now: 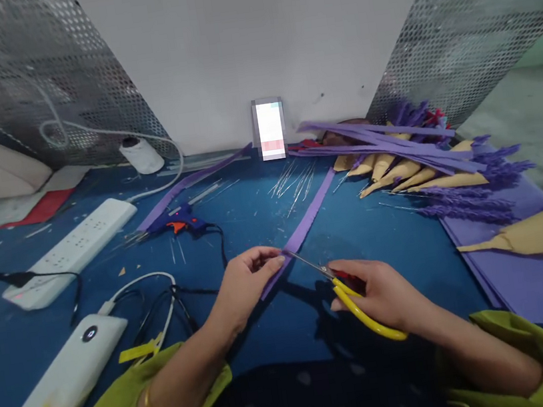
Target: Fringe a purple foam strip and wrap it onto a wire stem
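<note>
My left hand (250,284) pinches a long purple paper strip (308,217) between thumb and fingertips, near its lower end. The strip slants away from me toward the upper right. In my right hand (377,289) is a pair of scissors (363,315) with yellow handles, my fingers through and around the grips. Their metal blades point up-left and meet the strip's edge close to my left fingertips. Whether the blades are parted cannot be made out. Thin wire stems (298,179) lie on the blue table (260,340) beyond the strip.
At right lie purple flower stalks in tan wraps (399,175), purple strips (384,140) and purple sheets (540,287). A blue glue gun (177,220), white power strip (76,248), another white power strip (69,387) and cords occupy the left. A phone (270,129) leans on the back panel.
</note>
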{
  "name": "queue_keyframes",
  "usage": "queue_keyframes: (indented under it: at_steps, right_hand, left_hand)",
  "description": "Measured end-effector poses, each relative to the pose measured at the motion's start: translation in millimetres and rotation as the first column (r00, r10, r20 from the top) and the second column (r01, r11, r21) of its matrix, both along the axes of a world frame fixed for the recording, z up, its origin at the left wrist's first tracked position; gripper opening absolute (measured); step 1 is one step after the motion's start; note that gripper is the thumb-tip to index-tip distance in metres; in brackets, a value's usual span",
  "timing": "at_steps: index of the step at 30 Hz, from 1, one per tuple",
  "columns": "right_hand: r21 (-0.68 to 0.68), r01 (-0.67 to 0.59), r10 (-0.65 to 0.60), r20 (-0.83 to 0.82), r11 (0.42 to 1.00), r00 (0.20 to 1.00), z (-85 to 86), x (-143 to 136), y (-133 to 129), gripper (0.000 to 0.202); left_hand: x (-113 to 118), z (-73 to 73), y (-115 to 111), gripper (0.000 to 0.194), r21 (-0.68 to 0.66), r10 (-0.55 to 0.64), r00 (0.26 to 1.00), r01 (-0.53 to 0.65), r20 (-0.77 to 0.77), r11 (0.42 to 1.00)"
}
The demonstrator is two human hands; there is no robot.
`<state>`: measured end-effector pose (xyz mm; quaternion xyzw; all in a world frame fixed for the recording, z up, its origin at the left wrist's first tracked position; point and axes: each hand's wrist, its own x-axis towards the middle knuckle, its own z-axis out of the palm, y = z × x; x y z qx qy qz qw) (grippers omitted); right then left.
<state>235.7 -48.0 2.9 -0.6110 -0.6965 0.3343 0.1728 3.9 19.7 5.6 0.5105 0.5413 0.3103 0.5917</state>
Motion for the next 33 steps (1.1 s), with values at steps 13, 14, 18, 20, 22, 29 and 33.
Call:
queue_keyframes:
  at_steps: [13, 14, 18, 20, 22, 29, 33]
  right_hand:
    - [-0.251, -0.027, -0.052, -0.305, 0.968, 0.951, 4.7, -1.9, -5.4, 0.042]
    - [-0.312, -0.061, -0.069, -0.391, 0.948, 0.918, 6.4, -0.9, -4.8, 0.042]
    - [-0.422, -0.216, -0.081, -0.584, 0.880, 0.808, 10.9, 3.5, -2.4, 0.037]
    - [-0.422, -0.219, -0.076, -0.580, 0.880, 0.811, 11.8, 3.8, -3.1, 0.038]
    - [-0.409, -0.181, -0.073, -0.533, 0.894, 0.843, 11.9, 2.7, -5.7, 0.042]
    - [-0.124, -0.021, 0.005, -0.133, 0.992, 0.991, 7.8, -0.6, -14.4, 0.054]
    - [-0.122, -0.051, 0.033, -0.148, 0.991, 0.988, 5.9, -1.9, -14.3, 0.049]
  left_hand:
    - [6.8, 2.2, -11.9, 0.015, -0.308, 0.090, 0.963, -0.008, 0.253, 0.951]
    - [6.8, 2.6, -12.7, 0.015, -0.312, 0.089, 0.962, -0.004, 0.259, 0.950]
    - [6.8, 4.7, -14.3, 0.015, -0.323, 0.084, 0.960, 0.007, 0.268, 0.946]
    - [6.9, 5.4, -14.5, 0.015, -0.331, 0.088, 0.959, 0.006, 0.269, 0.944]
    - [7.1, 5.6, -14.6, 0.014, -0.331, 0.094, 0.960, -0.001, 0.265, 0.944]
    - [7.7, 6.1, -15.2, 0.014, -0.290, 0.058, 0.977, 0.003, 0.203, 0.957]
    - [8.9, 6.7, -15.7, 0.015, -0.314, 0.075, 0.979, -0.012, 0.189, 0.949]
